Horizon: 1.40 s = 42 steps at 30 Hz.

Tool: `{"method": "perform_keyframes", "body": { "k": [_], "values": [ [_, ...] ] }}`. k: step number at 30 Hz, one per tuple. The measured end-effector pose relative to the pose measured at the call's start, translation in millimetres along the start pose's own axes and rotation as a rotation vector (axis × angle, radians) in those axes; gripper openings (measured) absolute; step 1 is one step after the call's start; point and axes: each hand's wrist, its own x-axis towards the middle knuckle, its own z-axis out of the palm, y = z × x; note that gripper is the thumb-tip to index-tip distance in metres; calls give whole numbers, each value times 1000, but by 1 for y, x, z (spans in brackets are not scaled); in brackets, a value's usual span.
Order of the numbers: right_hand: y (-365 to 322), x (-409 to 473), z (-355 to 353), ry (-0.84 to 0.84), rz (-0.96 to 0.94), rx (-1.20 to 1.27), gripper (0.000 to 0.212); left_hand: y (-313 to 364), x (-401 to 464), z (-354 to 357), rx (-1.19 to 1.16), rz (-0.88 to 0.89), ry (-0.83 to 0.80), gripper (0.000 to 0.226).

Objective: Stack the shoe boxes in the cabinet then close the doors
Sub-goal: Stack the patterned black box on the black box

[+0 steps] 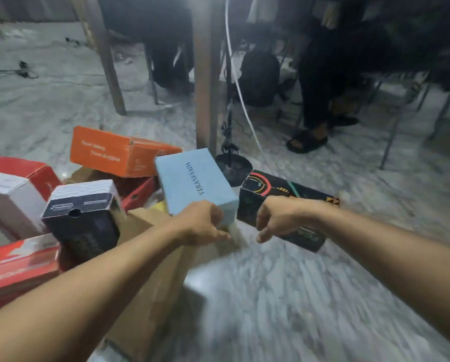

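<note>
A light blue shoe box (192,182) lies tilted on a pile of boxes on the floor. My left hand (203,224) is at its near end, fingers curled against the end face and thumb just below the corner. My right hand (277,218) hangs with loosely curled fingers, holding nothing, just right of the blue box and in front of a black patterned box (276,192). Also in the pile are an orange box (109,150), a black-and-white box (83,212), a white-and-red box (12,194) and a red box (17,265). No cabinet is in view.
A brown cardboard box (150,278) lies under my left forearm. A table leg (205,74) stands right behind the blue box, with a white cable (241,92) and a round black stand base (233,168). A seated person's legs (315,100) are behind. Marble floor (297,296) spreads at the right.
</note>
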Motion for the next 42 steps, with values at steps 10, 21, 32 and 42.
{"method": "perform_keyframes", "body": {
  "k": [10,21,32,42],
  "values": [
    [160,44,45,406,459,301,38,53,145,60,-87,55,21,47],
    [228,85,70,432,525,462,103,67,243,72,35,-109,92,67],
    [278,59,44,276,449,746,57,71,254,88,33,-77,143,92],
    [285,52,118,490,615,895,78,34,223,147,-313,-153,75,64]
  ]
}}
